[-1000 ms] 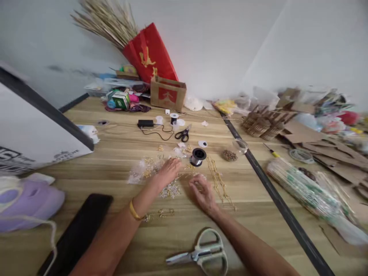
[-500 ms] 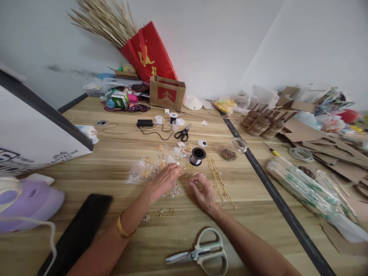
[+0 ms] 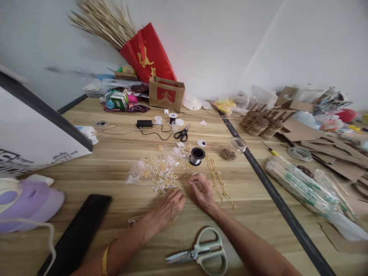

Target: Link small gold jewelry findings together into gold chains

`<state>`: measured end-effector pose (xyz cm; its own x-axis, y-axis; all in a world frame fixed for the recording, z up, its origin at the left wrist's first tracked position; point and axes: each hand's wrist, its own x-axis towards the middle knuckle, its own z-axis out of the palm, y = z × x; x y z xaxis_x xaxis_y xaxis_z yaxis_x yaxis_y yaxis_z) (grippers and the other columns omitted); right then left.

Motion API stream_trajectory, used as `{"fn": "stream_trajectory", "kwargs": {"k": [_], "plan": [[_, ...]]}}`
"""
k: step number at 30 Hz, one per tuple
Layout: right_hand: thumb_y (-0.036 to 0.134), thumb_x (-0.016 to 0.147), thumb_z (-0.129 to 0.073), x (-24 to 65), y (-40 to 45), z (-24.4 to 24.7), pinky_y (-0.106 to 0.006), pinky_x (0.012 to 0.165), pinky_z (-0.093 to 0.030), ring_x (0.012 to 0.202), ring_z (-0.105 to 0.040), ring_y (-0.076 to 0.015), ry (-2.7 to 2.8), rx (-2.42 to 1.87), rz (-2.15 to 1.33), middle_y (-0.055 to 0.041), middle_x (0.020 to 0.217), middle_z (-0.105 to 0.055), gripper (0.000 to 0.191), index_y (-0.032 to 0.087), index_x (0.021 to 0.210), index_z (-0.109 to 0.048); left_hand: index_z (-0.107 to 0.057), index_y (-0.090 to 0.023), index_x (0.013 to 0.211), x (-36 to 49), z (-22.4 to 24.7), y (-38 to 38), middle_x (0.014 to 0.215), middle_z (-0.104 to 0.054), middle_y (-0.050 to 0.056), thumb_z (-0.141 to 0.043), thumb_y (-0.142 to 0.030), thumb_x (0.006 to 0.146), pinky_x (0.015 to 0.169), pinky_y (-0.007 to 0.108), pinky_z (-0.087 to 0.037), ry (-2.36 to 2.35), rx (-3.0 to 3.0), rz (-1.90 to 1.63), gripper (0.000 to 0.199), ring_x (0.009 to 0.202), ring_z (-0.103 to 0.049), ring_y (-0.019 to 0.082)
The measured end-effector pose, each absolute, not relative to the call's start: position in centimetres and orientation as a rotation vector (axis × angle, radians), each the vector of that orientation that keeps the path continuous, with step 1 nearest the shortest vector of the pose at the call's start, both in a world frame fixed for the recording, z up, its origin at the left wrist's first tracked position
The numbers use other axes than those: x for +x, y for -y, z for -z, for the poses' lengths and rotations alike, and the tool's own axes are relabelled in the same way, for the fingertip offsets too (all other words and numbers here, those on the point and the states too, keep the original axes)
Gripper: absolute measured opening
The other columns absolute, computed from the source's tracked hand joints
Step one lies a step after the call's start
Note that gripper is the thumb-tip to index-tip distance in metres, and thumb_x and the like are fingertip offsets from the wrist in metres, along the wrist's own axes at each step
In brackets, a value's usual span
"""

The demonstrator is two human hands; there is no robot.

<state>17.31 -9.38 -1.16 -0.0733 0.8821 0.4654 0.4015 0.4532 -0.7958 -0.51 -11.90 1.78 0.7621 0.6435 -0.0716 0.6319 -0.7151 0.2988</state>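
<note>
My left hand (image 3: 171, 207) rests low over the table, just in front of a loose pile of small gold and clear beads (image 3: 165, 182). Its fingers are bent together, and whatever is between them is hidden. Beside it, my right hand (image 3: 202, 191) lies on its edge with thumb and fingers curled in a pinch; what they hold is too small to make out. A gold chain (image 3: 215, 174) stretches along the table right of my right hand. Behind the hands stands a spool of silvery wire (image 3: 197, 156). Another chain (image 3: 134, 220) is partly covered by my left forearm.
Large pale-handled scissors (image 3: 205, 253) lie between my forearms. Small black scissors (image 3: 182, 133) and a clear tub of beads (image 3: 229, 154) are farther back. A black phone-like slab (image 3: 77, 230) is at left; packed sticks (image 3: 301, 188) lie at right.
My left hand has come back towards me from the bead pile, uncovering it, and its forearm now hides more of the near chain. My right hand stays in place.
</note>
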Motion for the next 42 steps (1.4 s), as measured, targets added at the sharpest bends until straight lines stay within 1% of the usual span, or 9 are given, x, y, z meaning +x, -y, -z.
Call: {"fn": "stream_trajectory", "kwargs": {"k": [5, 9, 14, 19, 22, 27, 32, 37, 42], "plan": [[0.021, 0.087, -0.051, 17.3, 9.4, 1.1, -0.029, 0.066, -0.043, 0.071, -0.053, -0.0163, 1.673, -1.113, -0.585, -0.0019, 0.074, -0.057, 0.01, 0.02, 0.078, -0.056, -0.055, -0.015, 0.088, -0.7, -2.1, 10.5, 0.098, -0.056, 0.009, -0.044, 0.002, 0.078, 0.086, 0.034, -0.046, -1.043, 2.706, -0.015, 0.023, 0.094, -0.051, 0.022], [0.021, 0.087, -0.051, 17.3, 9.3, 1.2, -0.028, 0.066, -0.043, 0.071, -0.053, -0.0162, 1.675, -1.123, -0.592, -0.0022, 0.074, -0.058, 0.011, 0.02, 0.077, -0.056, -0.056, -0.015, 0.088, -1.1, -2.1, 9.7, 0.097, -0.056, 0.009, -0.041, 0.004, 0.08, 0.086, 0.035, -0.045, -1.102, 2.734, -0.027, 0.025, 0.094, -0.052, 0.022], [0.022, 0.087, -0.051, 17.3, 9.4, 1.1, -0.029, 0.066, -0.043, 0.071, -0.054, -0.0167, 1.675, -1.134, -0.597, -0.0023, 0.073, -0.059, 0.011, 0.02, 0.078, -0.057, -0.057, -0.015, 0.082, -1.9, -2.0, 8.9, 0.089, -0.057, 0.006, -0.035, -0.001, 0.088, 0.079, 0.031, -0.047, -1.151, 2.646, -0.217, 0.027, 0.085, -0.054, 0.018], [0.022, 0.087, -0.051, 17.3, 9.4, 0.9, -0.029, 0.065, -0.042, 0.07, -0.053, -0.0167, 1.683, -1.132, -0.591, -0.002, 0.072, -0.057, 0.012, 0.02, 0.077, -0.056, -0.058, -0.015, 0.08, -2.0, -1.6, 9.1, 0.084, -0.058, 0.004, -0.037, -0.009, 0.092, 0.075, 0.029, -0.046, -1.122, 2.549, -0.315, 0.025, 0.079, -0.056, 0.016], [0.023, 0.087, -0.051, 17.2, 9.4, 0.9, -0.029, 0.065, -0.042, 0.069, -0.053, -0.0166, 1.679, -1.137, -0.597, -0.0018, 0.072, -0.057, 0.012, 0.02, 0.076, -0.056, -0.059, -0.015, 0.081, -1.8, -1.7, 9.8, 0.087, -0.058, 0.005, -0.037, -0.01, 0.093, 0.078, 0.03, -0.046, -1.026, 2.579, -0.254, 0.025, 0.081, -0.056, 0.016], [0.022, 0.087, -0.052, 17.3, 9.4, 1.1, -0.029, 0.065, -0.042, 0.07, -0.053, -0.0165, 1.669, -1.142, -0.611, -0.0021, 0.073, -0.057, 0.011, 0.02, 0.077, -0.056, -0.058, -0.015, 0.081, -2.0, -1.9, 9.9, 0.09, -0.058, 0.007, -0.041, -0.002, 0.087, 0.083, 0.034, -0.046, -1.003, 2.674, -0.11, 0.022, 0.089, -0.054, 0.02], [0.021, 0.087, -0.052, 17.3, 9.4, 1.2, -0.029, 0.065, -0.042, 0.07, -0.053, -0.0162, 1.674, -1.138, -0.613, -0.002, 0.073, -0.057, 0.011, 0.019, 0.077, -0.056, -0.058, -0.014, 0.08, -2.3, -1.4, 8.3, 0.088, -0.058, 0.007, -0.036, -0.006, 0.091, 0.08, 0.033, -0.046, -1.073, 2.676, -0.23, 0.026, 0.086, -0.054, 0.019], [0.022, 0.087, -0.052, 17.3, 9.4, 1.0, -0.029, 0.065, -0.043, 0.071, -0.054, -0.0167, 1.672, -1.155, -0.616, -0.0024, 0.073, -0.058, 0.011, 0.019, 0.077, -0.056, -0.06, -0.015, 0.078, -2.0, -1.7, 8.0, 0.082, -0.057, 0.004, -0.043, -0.015, 0.093, 0.074, 0.028, -0.045, -1.144, 2.474, -0.432, 0.022, 0.078, -0.056, 0.016], [0.022, 0.087, -0.051, 17.2, 9.4, 1.0, -0.029, 0.064, -0.043, 0.07, -0.053, -0.0164, 1.679, -1.146, -0.611, -0.0022, 0.073, -0.058, 0.011, 0.02, 0.077, -0.056, -0.06, -0.015, 0.081, -0.7, -2.0, 9.5, 0.086, -0.06, 0.005, -0.041, -0.009, 0.091, 0.077, 0.03, -0.046, -1.014, 2.585, -0.252, 0.022, 0.083, -0.057, 0.018]]}}
